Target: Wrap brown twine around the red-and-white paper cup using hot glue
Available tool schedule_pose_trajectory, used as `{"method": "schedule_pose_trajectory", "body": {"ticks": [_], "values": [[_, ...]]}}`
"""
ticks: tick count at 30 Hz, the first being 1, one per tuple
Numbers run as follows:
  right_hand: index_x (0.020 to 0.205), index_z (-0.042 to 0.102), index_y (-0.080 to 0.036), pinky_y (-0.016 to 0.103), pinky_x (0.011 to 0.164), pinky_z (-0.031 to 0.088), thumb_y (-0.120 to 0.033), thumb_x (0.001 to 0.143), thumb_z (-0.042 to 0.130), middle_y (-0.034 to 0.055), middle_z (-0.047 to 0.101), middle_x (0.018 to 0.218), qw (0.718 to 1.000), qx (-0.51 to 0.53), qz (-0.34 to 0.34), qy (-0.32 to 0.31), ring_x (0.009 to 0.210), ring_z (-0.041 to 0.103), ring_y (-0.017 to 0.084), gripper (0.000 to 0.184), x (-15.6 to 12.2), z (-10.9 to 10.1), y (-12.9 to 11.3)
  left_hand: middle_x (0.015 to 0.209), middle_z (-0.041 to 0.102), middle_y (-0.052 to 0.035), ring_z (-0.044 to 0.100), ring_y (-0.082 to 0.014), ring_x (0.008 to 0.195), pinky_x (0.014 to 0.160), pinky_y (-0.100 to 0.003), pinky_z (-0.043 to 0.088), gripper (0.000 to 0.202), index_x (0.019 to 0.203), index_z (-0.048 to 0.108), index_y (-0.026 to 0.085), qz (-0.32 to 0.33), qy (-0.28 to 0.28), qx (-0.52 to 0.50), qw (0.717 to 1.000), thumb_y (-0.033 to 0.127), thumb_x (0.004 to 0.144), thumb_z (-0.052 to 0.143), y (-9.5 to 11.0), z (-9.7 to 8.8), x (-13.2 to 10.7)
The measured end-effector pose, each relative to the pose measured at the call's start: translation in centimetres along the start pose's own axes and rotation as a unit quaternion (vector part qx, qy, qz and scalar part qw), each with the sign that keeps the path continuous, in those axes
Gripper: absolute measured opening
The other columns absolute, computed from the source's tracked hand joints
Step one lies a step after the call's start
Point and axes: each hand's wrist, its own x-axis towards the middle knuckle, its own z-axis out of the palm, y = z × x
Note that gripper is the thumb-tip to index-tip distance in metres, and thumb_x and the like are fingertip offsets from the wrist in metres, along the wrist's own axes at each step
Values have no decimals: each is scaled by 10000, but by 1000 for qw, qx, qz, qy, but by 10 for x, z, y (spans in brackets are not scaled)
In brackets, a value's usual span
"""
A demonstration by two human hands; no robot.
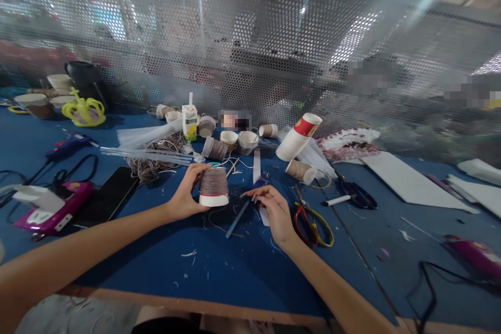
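My left hand (188, 193) is closed around an upside-down paper cup (213, 199) wound with grey-brown cord, its white rim showing at the bottom. To the right of it, my right hand (273, 211) is closed, thumb and fingertips drawn together. Whatever lies between those fingertips is too small to make out. A translucent glue stick (237, 219) slants down and left from the fingertips; I cannot tell whether they touch it. Beyond the knuckles a small dark blue object (261, 180) is partly hidden. Loose cord (217, 217) trails on the table below the cup.
Scissors (313, 224) lie right of my right hand. Behind are cord-wrapped cups (214, 148), a cord heap (151, 159), a drink carton (190, 122) and stacked paper cups (298, 138). Glue guns (70, 146) with cables and a phone (107, 195) lie left. A perforated metal screen (242, 62) stands behind.
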Motion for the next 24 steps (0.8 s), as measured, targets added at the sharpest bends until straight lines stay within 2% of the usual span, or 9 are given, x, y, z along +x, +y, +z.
{"method": "schedule_pose_trajectory", "body": {"ticks": [2,3,7,10,13,17,24], "values": [[759,549,-222,348,792,434,-193,740,555,24,651,796,998,-20,-47,23,804,609,201,35,-1,-2,1,1273,407,-111,500,-281,1199,1013,-437,468,779,1310,392,241,-11,-2,-2,1000,275,648,801,0,0,1],[792,551,-226,352,798,430,-187,741,558,27,650,839,997,-30,-71,7,828,604,205,64,-3,-2,1,1274,408,-110,497,-284,1202,1017,-441,466,782,1310,393,241,-15,-3,-3,1000,271,644,803,-1,0,1],[923,552,-248,414,902,417,-211,794,552,66,629,1133,977,-87,-109,-162,1066,560,253,134,-16,3,-6,1262,415,-101,501,-284,1199,1028,-452,458,783,1302,393,244,-22,-13,-12,1000,251,638,807,0,2,2],[973,565,-256,467,982,389,-245,820,551,80,599,1202,952,-155,-114,-237,1118,522,263,154,-25,9,-9,1257,410,-101,504,-284,1190,1023,-457,462,781,1298,386,248,-17,-28,-27,999,239,641,807,1,2,2],[991,567,-257,483,1021,370,-244,834,536,91,592,1187,948,-179,-119,-236,1143,505,259,161,-26,11,-7,1257,403,-104,508,-286,1182,999,-455,478,771,1295,384,248,-19,-35,-35,999,247,647,803,2,2,2],[946,584,-254,489,1018,380,-230,845,524,92,602,1131,961,-165,-112,-192,1134,532,261,120,-24,9,-4,1245,415,-102,519,-285,1163,986,-453,480,761,1284,388,249,-15,-31,-43,998,271,648,803,4,1,3],[832,574,-239,466,988,405,-216,813,552,75,671,1112,985,-47,-51,-156,1140,584,265,37,-20,10,-3,1256,413,-100,513,-287,1179,983,-442,480,767,1271,395,257,-15,-28,-69,997,282,631,817,3,1,1]]}}
